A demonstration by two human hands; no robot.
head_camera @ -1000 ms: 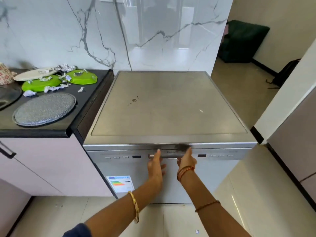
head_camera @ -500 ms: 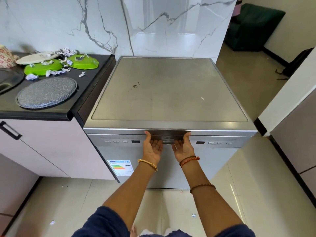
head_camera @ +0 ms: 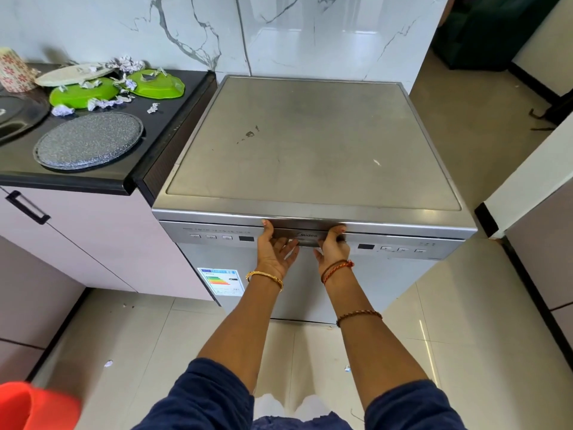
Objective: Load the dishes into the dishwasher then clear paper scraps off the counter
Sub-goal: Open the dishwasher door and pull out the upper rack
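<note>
- While the dishwasher [head_camera: 310,144] is standing shut, the left hand [head_camera: 274,252] and right hand [head_camera: 333,249] are curling under its door handle [head_camera: 305,238].
- Plates [head_camera: 90,139] and paper scraps [head_camera: 102,103] are lying on the counter [head_camera: 161,119] beside it.

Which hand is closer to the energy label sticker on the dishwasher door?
The left hand. It grips the door handle just above and right of the energy label; the right hand grips the handle farther right.

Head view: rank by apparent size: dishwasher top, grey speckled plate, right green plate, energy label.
1. dishwasher top
2. grey speckled plate
3. right green plate, though it lies farther from the camera, so true size is unsure
4. energy label
</note>
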